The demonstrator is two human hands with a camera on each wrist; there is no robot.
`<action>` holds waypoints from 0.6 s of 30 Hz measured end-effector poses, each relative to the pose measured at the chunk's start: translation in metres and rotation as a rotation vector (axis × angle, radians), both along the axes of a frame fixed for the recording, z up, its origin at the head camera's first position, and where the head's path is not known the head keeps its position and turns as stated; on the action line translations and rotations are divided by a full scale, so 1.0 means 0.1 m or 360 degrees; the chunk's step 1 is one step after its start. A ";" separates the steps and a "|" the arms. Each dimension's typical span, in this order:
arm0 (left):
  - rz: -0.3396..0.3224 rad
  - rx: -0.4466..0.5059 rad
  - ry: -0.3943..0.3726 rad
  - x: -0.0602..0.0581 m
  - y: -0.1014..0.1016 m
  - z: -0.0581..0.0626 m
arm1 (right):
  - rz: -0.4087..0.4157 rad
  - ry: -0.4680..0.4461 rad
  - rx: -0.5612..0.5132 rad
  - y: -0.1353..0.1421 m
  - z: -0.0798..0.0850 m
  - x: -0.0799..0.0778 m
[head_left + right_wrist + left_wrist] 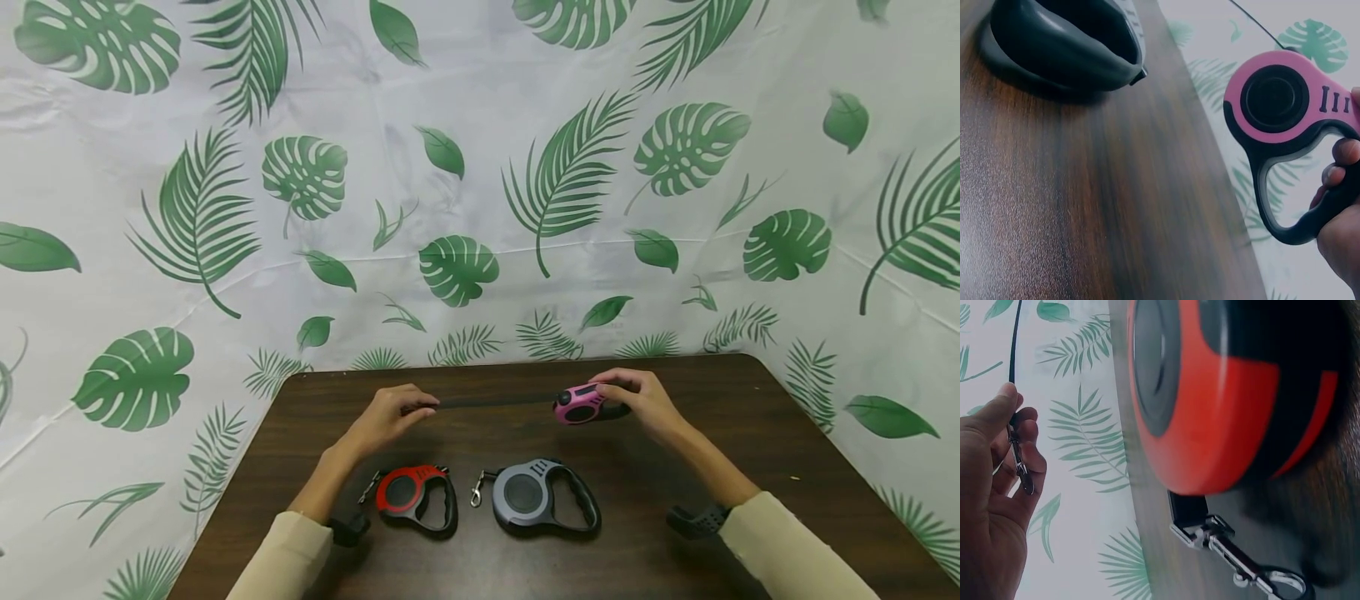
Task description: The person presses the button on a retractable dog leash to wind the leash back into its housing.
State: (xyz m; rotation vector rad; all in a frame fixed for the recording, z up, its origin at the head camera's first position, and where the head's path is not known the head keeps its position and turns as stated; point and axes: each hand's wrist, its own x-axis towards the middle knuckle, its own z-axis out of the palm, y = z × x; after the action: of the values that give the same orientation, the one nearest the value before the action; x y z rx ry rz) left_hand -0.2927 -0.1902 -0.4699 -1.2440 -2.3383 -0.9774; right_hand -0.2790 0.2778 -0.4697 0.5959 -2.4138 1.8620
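In my right hand (637,398) is a pink and black retractable dog leash (1274,97), gripped by its looped handle above the table. A thin dark strap (495,402) stretches straight from it across to my left hand (390,414), whose thumb and fingers pinch the strap's end. Below that pinch, a metal clip (1020,464) lies along the left fingers in the left wrist view. Nearer me on the table lie a red and black retractable leash (400,492), close to the left forearm, and a grey-blue and black one (522,493) to its right.
The dark wooden table (630,558) ends at a white backdrop (465,192) printed with green leaves. Metal clips of the red leash (1254,565) and the grey-blue leash (477,490) point left. A dark band sits on each wrist.
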 end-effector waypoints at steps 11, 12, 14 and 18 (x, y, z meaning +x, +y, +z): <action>0.0038 -0.0005 -0.0066 0.01 0.10 0.00 | 0.0039 0.0006 -0.0104 -0.11 0.03 -0.03; 0.0036 0.0000 -0.0068 0.01 0.11 0.00 | 0.0044 0.0005 -0.0113 -0.12 0.02 -0.03; 0.0038 0.0010 -0.0080 0.01 0.13 0.00 | 0.0056 0.0009 -0.0123 -0.13 0.02 -0.03; 0.0061 0.0027 -0.0095 0.02 0.17 0.00 | 0.0065 -0.0008 -0.0149 -0.16 0.02 -0.04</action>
State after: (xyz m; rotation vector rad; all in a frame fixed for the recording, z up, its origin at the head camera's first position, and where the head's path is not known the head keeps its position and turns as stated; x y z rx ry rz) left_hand -0.2909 -0.1730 -0.4702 -1.1741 -2.3848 -1.0336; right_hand -0.2829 0.2620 -0.4676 0.6392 -2.3193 1.9811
